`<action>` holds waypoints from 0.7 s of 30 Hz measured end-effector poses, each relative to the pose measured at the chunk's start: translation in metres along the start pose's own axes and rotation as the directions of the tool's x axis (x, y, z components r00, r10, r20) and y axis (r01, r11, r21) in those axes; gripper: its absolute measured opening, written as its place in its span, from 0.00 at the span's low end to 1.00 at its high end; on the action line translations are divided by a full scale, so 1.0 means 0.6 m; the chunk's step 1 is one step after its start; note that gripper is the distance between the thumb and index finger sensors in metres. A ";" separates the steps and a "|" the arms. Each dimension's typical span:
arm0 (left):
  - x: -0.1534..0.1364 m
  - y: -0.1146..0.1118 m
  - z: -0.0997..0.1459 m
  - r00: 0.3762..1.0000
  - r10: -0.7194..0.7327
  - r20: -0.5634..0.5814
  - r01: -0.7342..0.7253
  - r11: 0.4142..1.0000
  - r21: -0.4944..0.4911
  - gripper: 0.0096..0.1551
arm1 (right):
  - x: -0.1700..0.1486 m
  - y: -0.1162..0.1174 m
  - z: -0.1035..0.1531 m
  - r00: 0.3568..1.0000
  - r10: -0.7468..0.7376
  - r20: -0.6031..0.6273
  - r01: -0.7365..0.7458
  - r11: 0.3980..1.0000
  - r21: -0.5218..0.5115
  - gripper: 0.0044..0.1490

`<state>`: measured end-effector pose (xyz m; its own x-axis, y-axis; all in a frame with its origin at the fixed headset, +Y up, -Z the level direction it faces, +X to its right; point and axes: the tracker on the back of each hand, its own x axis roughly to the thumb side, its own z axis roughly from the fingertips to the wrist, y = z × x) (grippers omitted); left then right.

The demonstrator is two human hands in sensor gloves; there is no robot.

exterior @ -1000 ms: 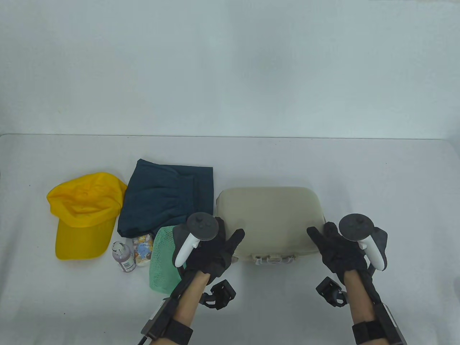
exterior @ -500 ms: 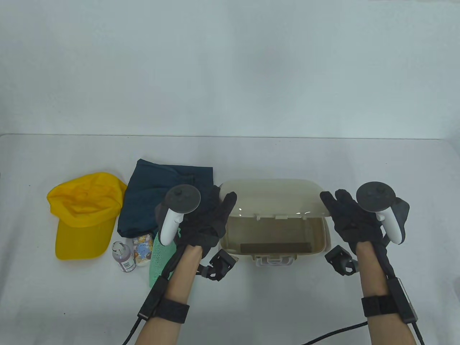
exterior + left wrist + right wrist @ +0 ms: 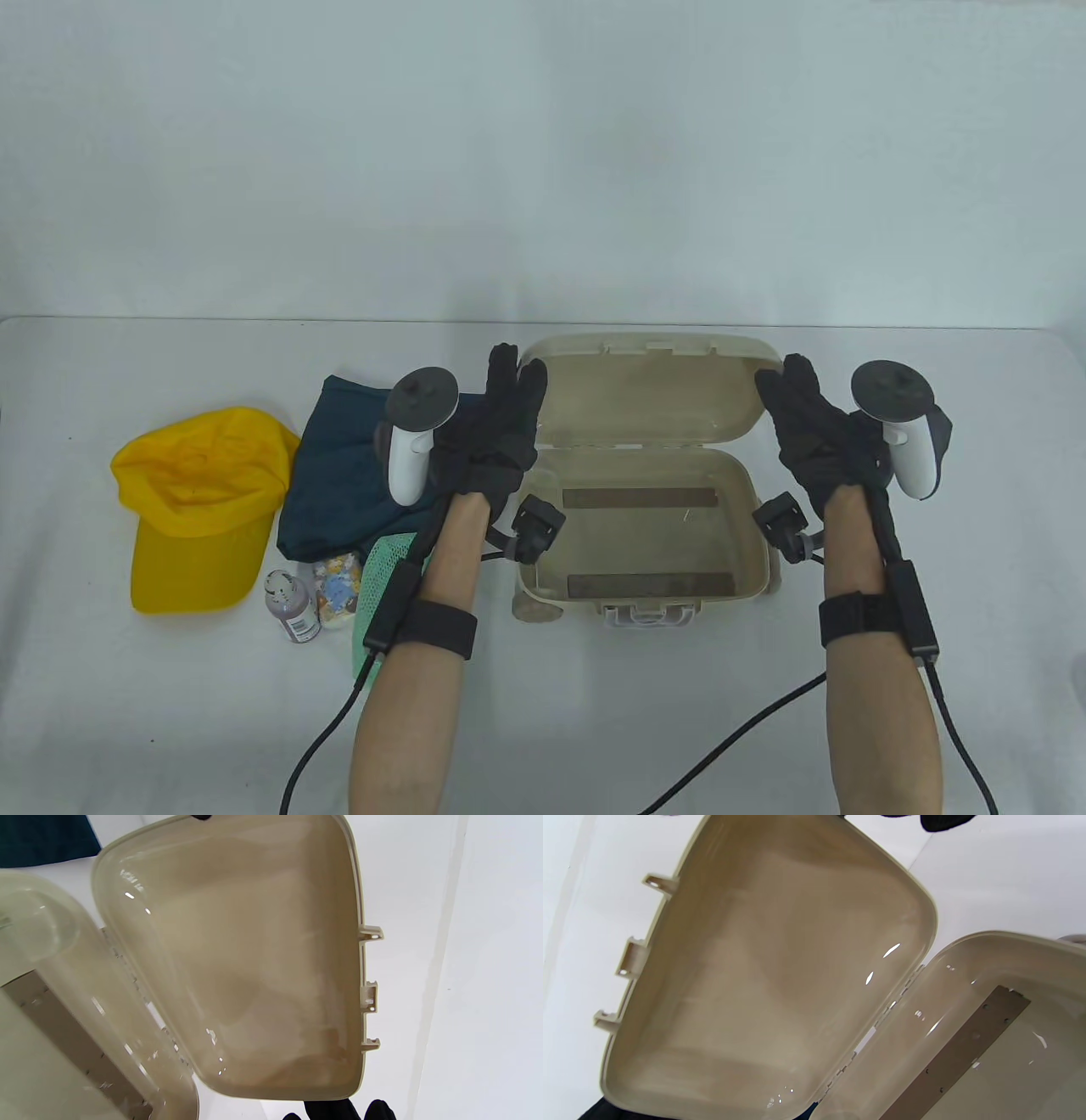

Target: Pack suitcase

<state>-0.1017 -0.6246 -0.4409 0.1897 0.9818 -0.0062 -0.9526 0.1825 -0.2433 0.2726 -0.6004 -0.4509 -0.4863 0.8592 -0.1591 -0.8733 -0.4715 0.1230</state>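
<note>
Between both hands [image 3: 501, 424], suitcase lid [image 3: 649, 390].

Your beige hard-shell suitcase [image 3: 645, 509] lies open on the bench, its lid [image 3: 649, 390] tipped back and upright at the far side, three latch tabs along its top edge. Two dark strips [image 3: 640, 497] cross the shell's floor.

The tabletop [image 3: 170, 722] is seen from above and in front, set well back. Both wrist views are held close and tilted, aimed at the open suitcase lid [image 3: 237, 976]: the same lid interior and hinge line are shared, with the suitcase base [image 3: 988, 1052] caught beside it.
</note>
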 end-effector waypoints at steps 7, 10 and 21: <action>-0.006 0.003 -0.037 1.000 -0.025 -0.004 0.025 0.999 0.045 0.55 | 0.007 0.003 -0.045 0.997 0.068 -0.024 -0.067 0.997 0.038 0.57; -0.001 0.012 -0.048 0.996 -0.084 -0.026 0.085 0.996 0.031 0.54 | 0.014 -0.001 -0.056 0.997 0.075 -0.022 -0.074 0.996 0.045 0.58; 0.023 0.043 -0.001 0.957 -0.290 -0.011 0.290 0.957 0.027 0.53 | 0.043 -0.019 -0.011 0.960 0.263 0.100 -0.268 0.962 0.043 0.56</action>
<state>-0.1237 -0.6061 -0.4476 0.4604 0.8861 0.0535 -0.8626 0.4609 -0.2085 0.2698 -0.5742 -0.4626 -0.6930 0.7206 -0.0220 -0.7088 -0.6755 0.2032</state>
